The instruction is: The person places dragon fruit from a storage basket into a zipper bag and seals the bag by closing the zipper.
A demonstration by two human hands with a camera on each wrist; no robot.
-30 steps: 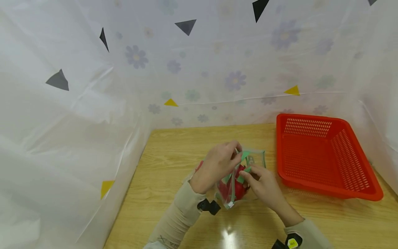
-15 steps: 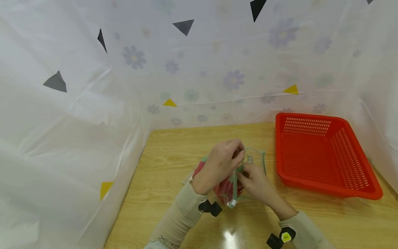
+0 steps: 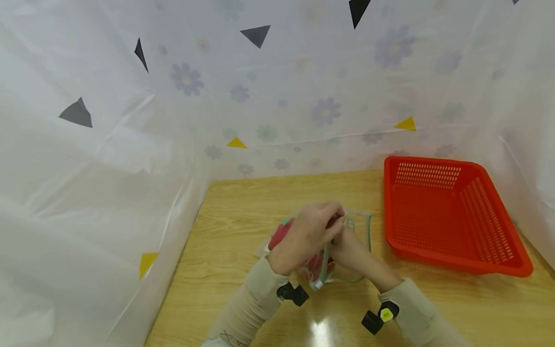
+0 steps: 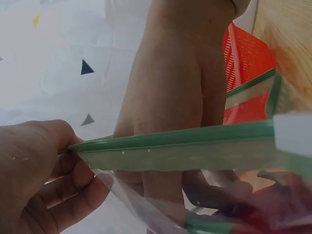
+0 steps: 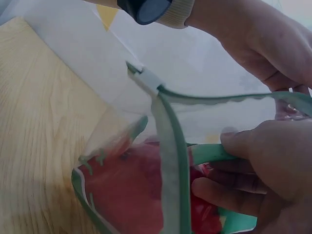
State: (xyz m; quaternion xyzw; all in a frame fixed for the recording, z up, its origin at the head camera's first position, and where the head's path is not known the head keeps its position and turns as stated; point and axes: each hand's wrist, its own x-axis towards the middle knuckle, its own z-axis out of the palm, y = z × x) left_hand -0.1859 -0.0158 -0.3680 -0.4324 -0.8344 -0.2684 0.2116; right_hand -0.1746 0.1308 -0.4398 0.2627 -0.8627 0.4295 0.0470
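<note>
A clear zip bag (image 3: 324, 267) with green edging and a white slider (image 5: 148, 80) stands on the table, its mouth open. My left hand (image 3: 303, 236) pinches the green rim of that mouth between thumb and fingers. Inside the bag is my right hand (image 3: 352, 250), its fingers past the rim. In the right wrist view its thumb and fingers pinch the green strip (image 5: 212, 152) of a shiny red-and-green item (image 5: 204, 219), whose exact kind I cannot tell. More red (image 3: 279, 235) shows through the bag's left side, partly covered by my left hand.
A red plastic basket (image 3: 438, 217) with slotted walls stands to the right of the bag. The wood-grain table (image 3: 234, 207) meets white plastic sheeting (image 3: 277, 96) with flower prints at the back and left.
My right hand has moved left and deeper into the bag, carrying the red-and-green item in. My left hand keeps its pinch on the rim and has shifted slightly.
</note>
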